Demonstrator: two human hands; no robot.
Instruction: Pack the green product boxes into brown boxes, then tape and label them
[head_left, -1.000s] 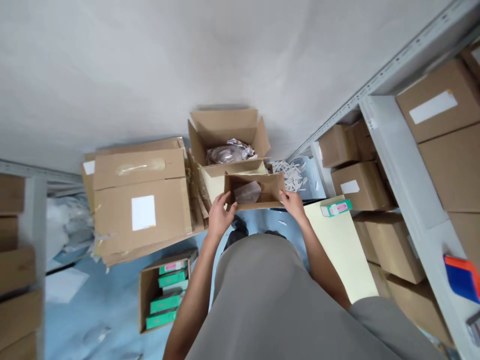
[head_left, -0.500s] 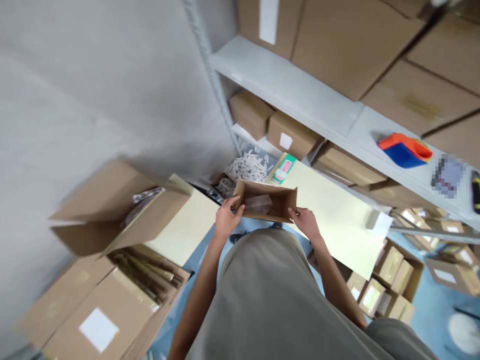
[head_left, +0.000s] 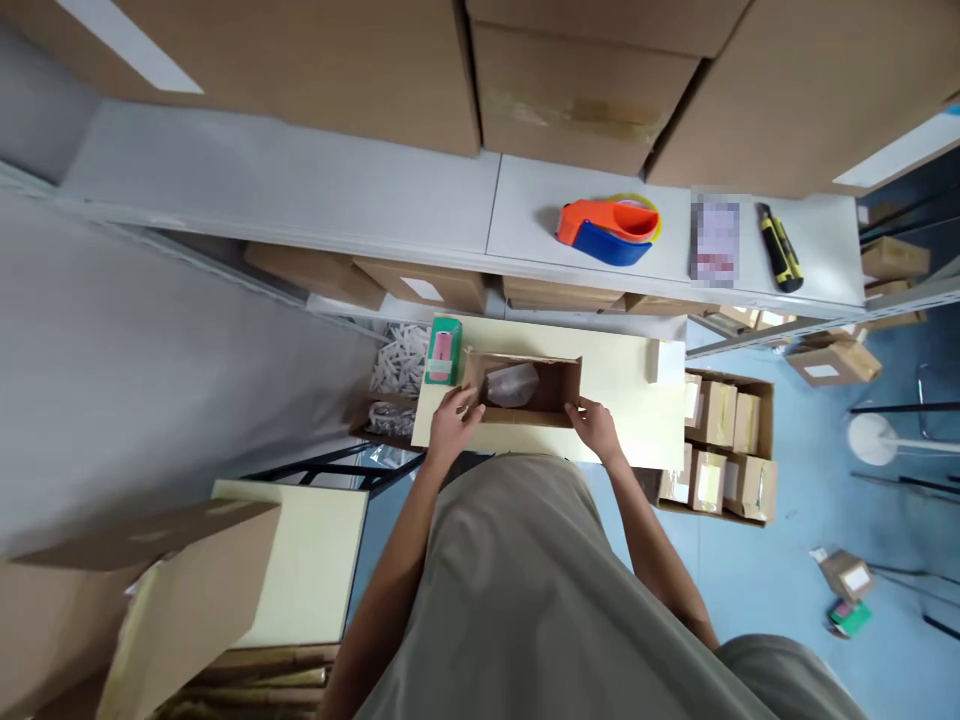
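Note:
An open-topped cardboard box [head_left: 525,415] is held between my two hands over the pale yellow table [head_left: 630,430]. Something whitish and translucent, like a plastic bag [head_left: 513,385], lies inside it. My left hand [head_left: 451,425] grips the box's left end, thumb at the near corner. At the near right corner, my right hand [head_left: 594,425] has its fingers closed on the cardboard. Just left of the box lies a green and pink package [head_left: 443,350]. A small white box [head_left: 664,362] stands toward the table's right end.
On the shelf [head_left: 337,190] above are an orange and blue tape dispenser [head_left: 611,230] and a yellow-black utility knife [head_left: 780,248]. A carton of small boxes [head_left: 720,445] is at right. White strips [head_left: 401,360] fill a container at left; a large open carton [head_left: 195,580] stands lower left.
My view has swung to the right and levelled with the shelf. Both hands, still gripping the box, are now over the table, with the box beside the green package.

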